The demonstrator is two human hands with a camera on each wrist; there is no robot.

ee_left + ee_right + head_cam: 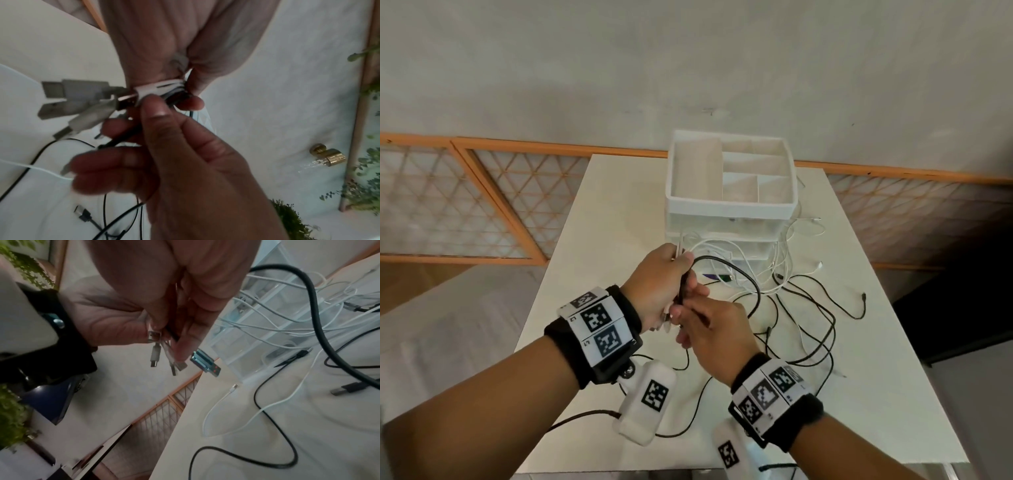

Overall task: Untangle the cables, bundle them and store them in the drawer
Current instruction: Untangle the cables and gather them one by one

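Observation:
My left hand (pixel 683 270) grips a bunch of white and black cable ends (pixel 162 88) above the table's middle. Their USB plugs (pixel 54 89) stick out of the fist, and show as plugs (pixel 155 353) in the right wrist view. My right hand (pixel 681 317) sits just below the left and pinches a black cable (pixel 123 138) against that bunch. A black cable loop (pixel 751 287) runs from the hands down into the loose tangle of black and white cables (pixel 808 308) on the table. The white drawer unit (pixel 729 207) stands behind, drawers shut, open divided tray on top.
The white table (pixel 616 212) is narrow, with floor dropping off on both sides. White cables (pixel 791 236) lie against the drawer unit's front right. A small purple and green item (pixel 717 277) lies before the drawers. A wooden lattice panel (pixel 482 205) runs along the wall.

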